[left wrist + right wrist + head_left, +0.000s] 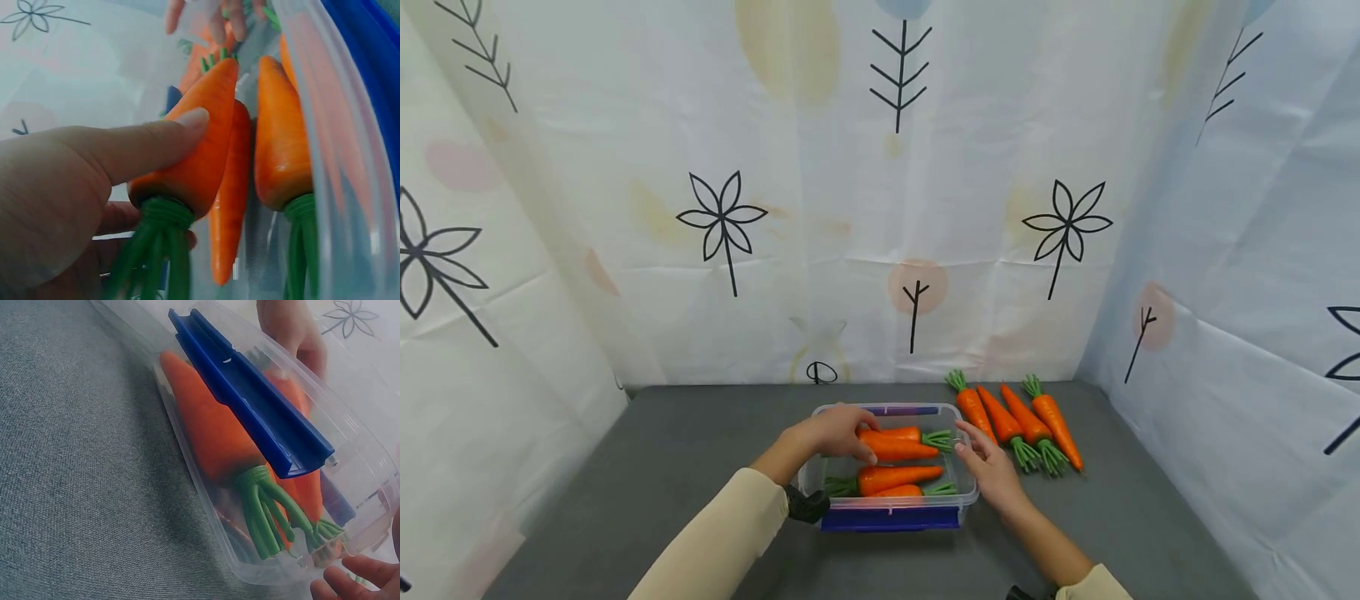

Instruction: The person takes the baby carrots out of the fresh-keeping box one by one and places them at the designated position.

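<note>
A clear plastic box [967,493] with blue latches sits on the grey table and has several orange carrots with green tops inside. My left hand [831,429] reaches over its left side and grips a carrot [199,140], the thumb lying across its thick end. Beneath that one is another carrot [230,200]. A further carrot [279,140] lies along the near wall, its green top toward the left end. At the box's right rim is my right hand [992,477], its fingers [350,584] relaxed and holding nothing; whether they touch the rim I cannot tell.
Several more carrots [1015,417] lie side by side on the table [700,467] to the right of the box, near the back. A white patterned curtain [850,208] closes off the back and both sides. The blue latch [256,394] on the near side hangs outward.
</note>
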Demonstrator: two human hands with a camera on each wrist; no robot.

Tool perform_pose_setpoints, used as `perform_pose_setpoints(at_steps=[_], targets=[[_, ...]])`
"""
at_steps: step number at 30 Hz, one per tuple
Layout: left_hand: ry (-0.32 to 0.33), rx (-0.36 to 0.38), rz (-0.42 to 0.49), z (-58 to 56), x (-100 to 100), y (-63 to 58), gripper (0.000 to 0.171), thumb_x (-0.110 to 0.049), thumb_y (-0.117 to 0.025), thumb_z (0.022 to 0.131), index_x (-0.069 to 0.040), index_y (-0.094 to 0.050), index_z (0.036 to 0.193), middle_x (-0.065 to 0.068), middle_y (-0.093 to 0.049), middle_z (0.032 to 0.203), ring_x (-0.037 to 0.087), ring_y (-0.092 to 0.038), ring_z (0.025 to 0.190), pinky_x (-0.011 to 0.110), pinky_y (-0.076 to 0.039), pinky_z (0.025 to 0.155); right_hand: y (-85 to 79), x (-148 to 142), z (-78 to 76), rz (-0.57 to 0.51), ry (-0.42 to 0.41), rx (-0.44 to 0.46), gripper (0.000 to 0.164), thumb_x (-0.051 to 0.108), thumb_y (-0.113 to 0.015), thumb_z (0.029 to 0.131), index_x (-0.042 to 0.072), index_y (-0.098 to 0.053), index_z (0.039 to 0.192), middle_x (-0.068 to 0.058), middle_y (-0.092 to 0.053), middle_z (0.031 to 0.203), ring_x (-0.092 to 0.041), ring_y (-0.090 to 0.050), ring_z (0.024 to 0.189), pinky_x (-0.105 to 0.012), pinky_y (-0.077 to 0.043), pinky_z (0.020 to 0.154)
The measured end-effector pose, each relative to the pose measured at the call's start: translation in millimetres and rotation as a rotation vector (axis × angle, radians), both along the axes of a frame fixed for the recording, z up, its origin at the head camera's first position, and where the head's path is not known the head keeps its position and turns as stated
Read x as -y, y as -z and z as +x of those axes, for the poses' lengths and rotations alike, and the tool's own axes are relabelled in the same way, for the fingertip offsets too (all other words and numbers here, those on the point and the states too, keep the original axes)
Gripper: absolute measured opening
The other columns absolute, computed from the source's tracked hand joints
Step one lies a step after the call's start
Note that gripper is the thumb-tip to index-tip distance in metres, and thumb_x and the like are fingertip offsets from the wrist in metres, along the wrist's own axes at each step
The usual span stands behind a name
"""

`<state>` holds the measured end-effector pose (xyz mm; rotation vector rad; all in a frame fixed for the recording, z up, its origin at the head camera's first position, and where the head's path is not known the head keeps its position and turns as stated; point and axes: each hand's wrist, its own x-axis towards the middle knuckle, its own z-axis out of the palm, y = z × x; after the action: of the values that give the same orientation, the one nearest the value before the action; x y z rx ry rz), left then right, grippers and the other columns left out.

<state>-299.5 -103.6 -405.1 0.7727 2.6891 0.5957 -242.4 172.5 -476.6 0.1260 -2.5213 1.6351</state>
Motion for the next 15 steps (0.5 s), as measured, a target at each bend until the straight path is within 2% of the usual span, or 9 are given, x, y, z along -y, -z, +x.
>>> perform_pose_setpoints(at_steps=[6, 11, 15], targets=[[-0.005, -0.06, 0.081, 5.8, 13.0, -12.9, 0.043, -0.035, -0.078, 0.082, -0.019, -0.067, 0.12, -0.005, -0.061, 0.098, 0.014, -0.054, 0.082, 0.032, -0.048, 0.075, 0.9, -0.2, 0.9, -0.01, 0.001, -0.004, 0.042, 0.021, -0.058, 0.099, 0.013, -0.054, 0.139, -0.021, -0.059, 0.123, -0.033, -0.058, 0.107, -0.048, -0.049, 0.084], [-0.068, -0.103, 0.223, 10.1, 25.6, -20.1, 0.044, -0.037, -0.076, 0.084, -0.019, -0.065, 0.123, -0.005, -0.06, 0.1, 0.016, -0.054, 0.079, 0.033, -0.049, 0.07, 0.6, 0.1, 0.9, -0.019, 0.004, 0.008, 0.042, 0.022, -0.057, 0.099, 0.014, -0.053, 0.14, -0.021, -0.058, 0.123, -0.033, -0.057, 0.108, -0.048, -0.048, 0.085], [-0.115, -0.152, 0.312, 12.9, 36.3, -19.2, 0.045, -0.038, -0.076, 0.084, -0.021, -0.064, 0.124, -0.005, -0.061, 0.104, 0.016, -0.054, 0.077, 0.032, -0.049, 0.066, 0.6, 0.2, 0.8, -0.036, -0.001, 0.011, 0.043, 0.022, -0.057, 0.1, 0.013, -0.052, 0.141, -0.022, -0.057, 0.125, -0.034, -0.057, 0.11, -0.051, -0.048, 0.086]])
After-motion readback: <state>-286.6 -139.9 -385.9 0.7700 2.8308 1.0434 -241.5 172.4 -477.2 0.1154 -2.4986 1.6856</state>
